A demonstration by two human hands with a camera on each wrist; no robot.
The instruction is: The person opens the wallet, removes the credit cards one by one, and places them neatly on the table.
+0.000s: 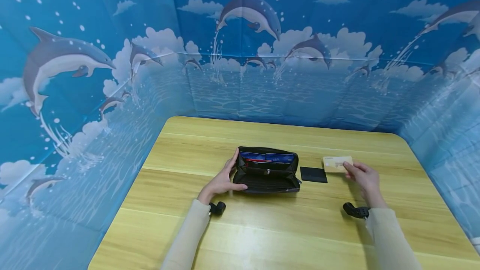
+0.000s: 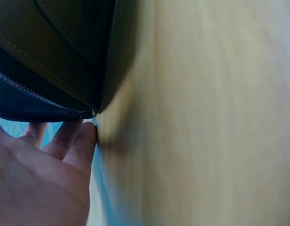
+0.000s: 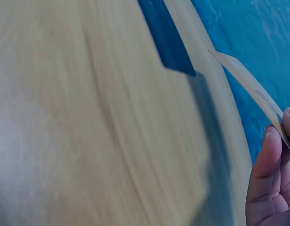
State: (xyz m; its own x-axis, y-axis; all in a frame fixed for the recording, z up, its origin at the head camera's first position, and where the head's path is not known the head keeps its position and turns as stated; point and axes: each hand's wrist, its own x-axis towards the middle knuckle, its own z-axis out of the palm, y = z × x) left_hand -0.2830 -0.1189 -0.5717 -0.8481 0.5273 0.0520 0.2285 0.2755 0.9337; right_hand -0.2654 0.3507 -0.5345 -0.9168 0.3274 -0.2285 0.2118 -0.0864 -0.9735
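Black wallet (image 1: 258, 171), unzipped on the bench (image 1: 285, 224), its long axis crosswise, lies left of the pale card (image 1: 333, 164) that my right hand (image 1: 364, 178) pinches between its fingers; my left hand (image 1: 222, 181), nearer, grips the wallet's left end. Only the right-wrist view shows the card nearly edge-on.

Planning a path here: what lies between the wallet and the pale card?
The head view shows a black rectangle on the table between wallet and pale card.

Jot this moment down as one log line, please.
left hand: holds open black wallet | right hand: pinches pale card above table | flat black piece: on table, right of black wallet
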